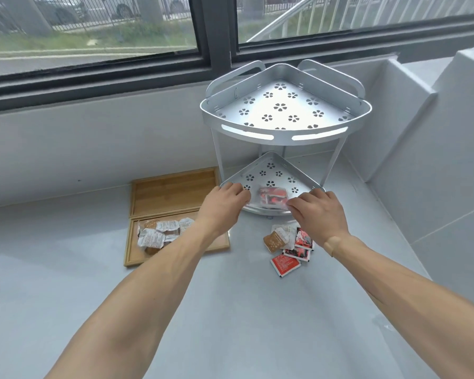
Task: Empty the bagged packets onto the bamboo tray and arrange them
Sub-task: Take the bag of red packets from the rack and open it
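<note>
A clear bag of red packets [273, 197] lies on the lower shelf [271, 170] of a silver corner rack. My left hand [225, 203] pinches the bag's left edge. My right hand [318, 212] pinches its right edge. To the left lies a bamboo tray [173, 191] with two compartments. Its far compartment holds nothing; its near one holds several white and brown packets [159, 235]. A loose pile of red, white and brown packets [289, 246] lies on the grey counter below my right hand.
The rack's upper shelf [285, 110] overhangs the lower one, with thin legs at both sides. A window with a dark frame [219, 31] runs along the back. A white wall step [411, 132] bounds the right side.
</note>
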`<state>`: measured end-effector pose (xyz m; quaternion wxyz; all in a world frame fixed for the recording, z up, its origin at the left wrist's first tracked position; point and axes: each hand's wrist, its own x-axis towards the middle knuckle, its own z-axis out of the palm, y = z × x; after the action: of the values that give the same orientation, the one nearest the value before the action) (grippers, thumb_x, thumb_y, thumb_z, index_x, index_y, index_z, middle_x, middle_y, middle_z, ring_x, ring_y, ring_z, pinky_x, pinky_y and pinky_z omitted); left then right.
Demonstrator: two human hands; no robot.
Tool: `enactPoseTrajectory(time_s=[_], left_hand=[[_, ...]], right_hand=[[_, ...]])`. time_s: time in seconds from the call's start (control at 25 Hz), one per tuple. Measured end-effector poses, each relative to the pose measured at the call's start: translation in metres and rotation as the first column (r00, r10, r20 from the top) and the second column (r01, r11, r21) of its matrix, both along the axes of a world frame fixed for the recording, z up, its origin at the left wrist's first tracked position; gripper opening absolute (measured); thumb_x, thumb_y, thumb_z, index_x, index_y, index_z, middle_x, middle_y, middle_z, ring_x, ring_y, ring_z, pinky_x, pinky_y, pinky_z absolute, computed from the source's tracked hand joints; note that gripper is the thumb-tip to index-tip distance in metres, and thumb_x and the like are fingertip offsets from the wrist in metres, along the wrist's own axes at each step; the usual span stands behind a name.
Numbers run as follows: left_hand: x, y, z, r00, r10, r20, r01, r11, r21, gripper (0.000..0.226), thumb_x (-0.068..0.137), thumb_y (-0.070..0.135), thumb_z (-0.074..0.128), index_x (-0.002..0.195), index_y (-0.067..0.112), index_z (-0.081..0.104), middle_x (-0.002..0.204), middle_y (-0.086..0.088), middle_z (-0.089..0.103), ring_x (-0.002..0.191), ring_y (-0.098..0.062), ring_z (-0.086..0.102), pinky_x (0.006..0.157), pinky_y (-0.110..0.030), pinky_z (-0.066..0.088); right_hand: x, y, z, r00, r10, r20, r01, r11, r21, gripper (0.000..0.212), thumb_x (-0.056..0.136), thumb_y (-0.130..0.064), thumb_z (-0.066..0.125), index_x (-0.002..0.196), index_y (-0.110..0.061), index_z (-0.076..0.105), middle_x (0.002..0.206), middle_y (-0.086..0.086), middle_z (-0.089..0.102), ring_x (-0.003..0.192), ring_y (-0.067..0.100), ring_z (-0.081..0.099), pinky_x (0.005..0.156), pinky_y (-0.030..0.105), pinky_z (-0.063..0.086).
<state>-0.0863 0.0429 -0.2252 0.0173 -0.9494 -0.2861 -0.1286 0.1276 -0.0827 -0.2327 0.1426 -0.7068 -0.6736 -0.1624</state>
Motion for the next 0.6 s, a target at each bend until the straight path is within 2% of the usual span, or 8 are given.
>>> enactPoseTrajectory(time_s=[0.12, 0.28, 0.44, 0.6], left_hand=[[-0.027, -0.005, 0.018, 0.999, 0.017, 0.042, -0.018, 0.999, 0.045, 0.025, 0.074, -0.002, 0.072, 0.087, 0.017, 0.062, 0.083, -0.001, 0.060, 0.076, -0.027, 0.054, 0.056, -0.032, 0.036], [-0.076, -0.020, 0.034, 0.988, 0.065, 0.143, -0.071, 0.997, 0.036, 0.025, 0.074, -0.006, 0.067, 0.086, 0.015, 0.062, 0.083, -0.003, 0.061, 0.076, -0.029, 0.055, 0.056, -0.033, 0.037], [-0.130, -0.046, 0.045, 0.972, 0.082, 0.220, -0.092, 0.995, 0.032, 0.016, 0.084, -0.001, 0.064, 0.087, 0.015, 0.062, 0.085, -0.002, 0.062, 0.075, -0.027, 0.057, 0.054, -0.038, 0.047], [-0.193, -0.084, 0.040, 0.963, 0.137, 0.232, -0.118, 0.988, -0.095, 0.013, 0.091, 0.002, 0.056, 0.089, 0.015, 0.059, 0.089, 0.000, 0.060, 0.078, -0.026, 0.054, 0.055, -0.033, 0.041]], right_hand=[[-0.023, -0.003, 0.018, 1.000, 0.014, -0.023, -0.011, 0.995, 0.100, 0.029, 0.091, -0.029, 0.052, 0.074, -0.023, 0.074, 0.066, -0.004, 0.071, 0.066, 0.028, 0.063, 0.061, 0.034, 0.048], [-0.061, -0.010, 0.033, 0.986, 0.068, -0.150, -0.043, 0.985, 0.168, 0.032, 0.090, -0.035, 0.049, 0.077, -0.023, 0.075, 0.070, -0.005, 0.072, 0.070, 0.027, 0.063, 0.061, 0.036, 0.050], [-0.108, -0.023, 0.040, 0.959, 0.142, -0.245, -0.102, 0.980, 0.168, 0.018, 0.086, -0.032, 0.061, 0.077, -0.023, 0.075, 0.075, -0.008, 0.074, 0.073, 0.026, 0.063, 0.064, 0.037, 0.051], [-0.159, -0.052, 0.036, 0.891, 0.216, -0.399, -0.204, 0.976, 0.073, 0.004, 0.082, -0.028, 0.073, 0.080, -0.025, 0.075, 0.076, -0.010, 0.073, 0.073, 0.020, 0.063, 0.064, 0.036, 0.053]])
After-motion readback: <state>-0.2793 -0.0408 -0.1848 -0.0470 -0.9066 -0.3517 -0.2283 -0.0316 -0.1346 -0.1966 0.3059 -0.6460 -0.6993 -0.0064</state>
